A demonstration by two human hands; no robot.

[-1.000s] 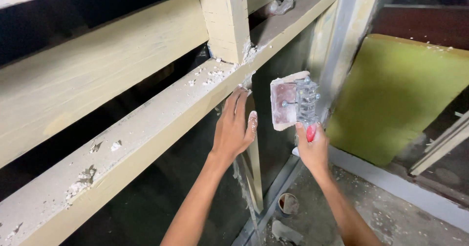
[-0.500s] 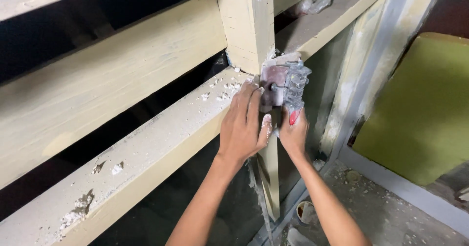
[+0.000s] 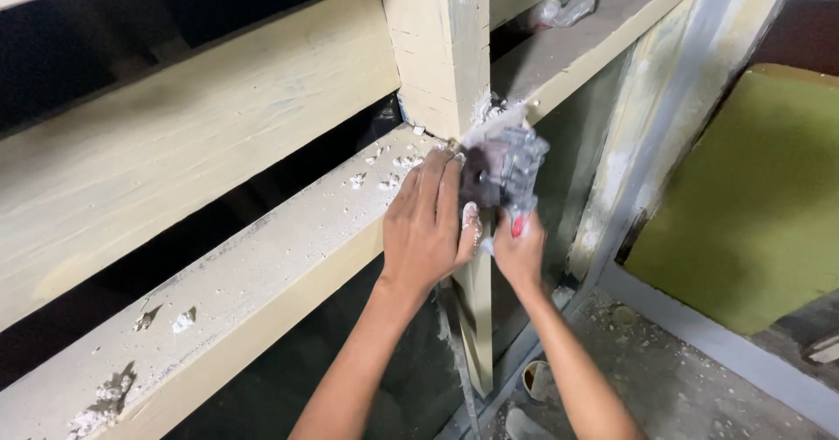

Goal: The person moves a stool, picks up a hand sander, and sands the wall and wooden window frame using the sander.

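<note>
Evidently bracing, the left hand [image 3: 428,226] lies flat and holds nothing on the pale cream wooden shelf ledge [image 3: 262,274] at frame centre, while the right hand [image 3: 517,252] is closed on a red-handled, putty-caked scraper blade [image 3: 502,171] pressed against the upright cream post [image 3: 441,47].

A scraper [image 3: 505,171] sits against the upright post [image 3: 441,47], above the ledge [image 3: 262,274]. Left hand [image 3: 426,226] rests on the ledge, right hand [image 3: 520,252] just beside it, below the scraper.
</note>
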